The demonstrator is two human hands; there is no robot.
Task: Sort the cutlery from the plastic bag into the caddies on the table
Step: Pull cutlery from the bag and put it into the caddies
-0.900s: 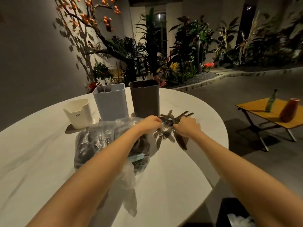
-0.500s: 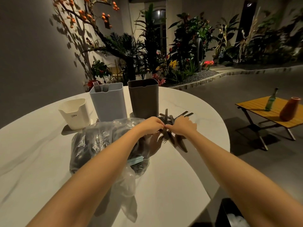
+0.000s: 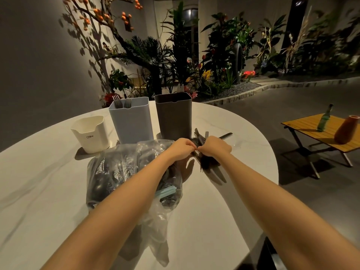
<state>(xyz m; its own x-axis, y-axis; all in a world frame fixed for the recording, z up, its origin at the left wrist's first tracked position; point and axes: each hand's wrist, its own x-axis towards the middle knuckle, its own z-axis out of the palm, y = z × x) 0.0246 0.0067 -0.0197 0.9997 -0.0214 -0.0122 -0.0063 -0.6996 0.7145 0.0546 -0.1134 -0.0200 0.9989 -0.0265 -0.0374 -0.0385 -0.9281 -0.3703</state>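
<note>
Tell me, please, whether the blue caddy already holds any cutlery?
Yes: two fork heads stick up above the blue caddy rim.

From my feed I see two bare forearms running up from the bottom edge, no sleeves on either. The left hand [image 3: 182, 149] and the right hand [image 3: 216, 148] wear no gloves, rings, watch or bracelet.

Single head-worn wide-angle view, looking forward and down from close above the round bench [image 3: 224, 207]; both forearms extend from the lower corners toward centre frame, with a planted wall behind.
</note>
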